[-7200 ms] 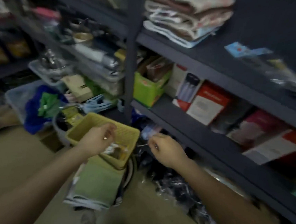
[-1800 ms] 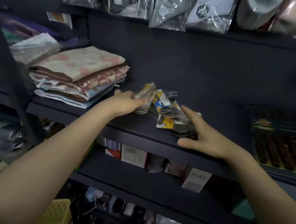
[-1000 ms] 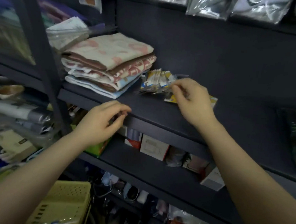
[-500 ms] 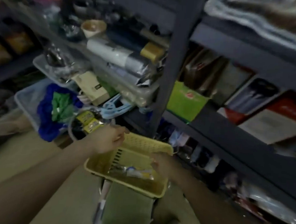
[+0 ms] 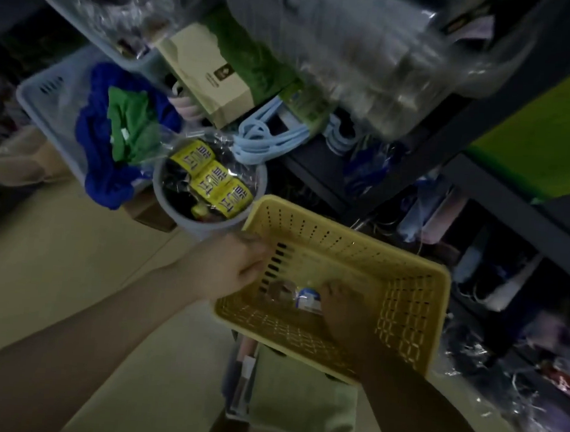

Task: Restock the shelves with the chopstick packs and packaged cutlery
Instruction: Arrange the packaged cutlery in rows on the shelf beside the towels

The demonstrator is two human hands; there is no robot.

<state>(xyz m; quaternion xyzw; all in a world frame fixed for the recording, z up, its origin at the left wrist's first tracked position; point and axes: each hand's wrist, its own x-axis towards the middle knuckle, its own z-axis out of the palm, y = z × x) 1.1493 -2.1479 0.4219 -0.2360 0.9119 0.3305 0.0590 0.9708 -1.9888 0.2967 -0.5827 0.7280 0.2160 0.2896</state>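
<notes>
At lower centre, the left hand (image 5: 229, 266) grips the yellow basket (image 5: 416, 292) rim to steady it — the right hand (image 5: 344, 307) reaches inside, fingers closing on the last pack (image 5: 308, 298).

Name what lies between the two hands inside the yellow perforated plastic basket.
In the head view, a small clear-wrapped pack and a blue-and-white labelled pack lie between the left hand and right hand.
</notes>
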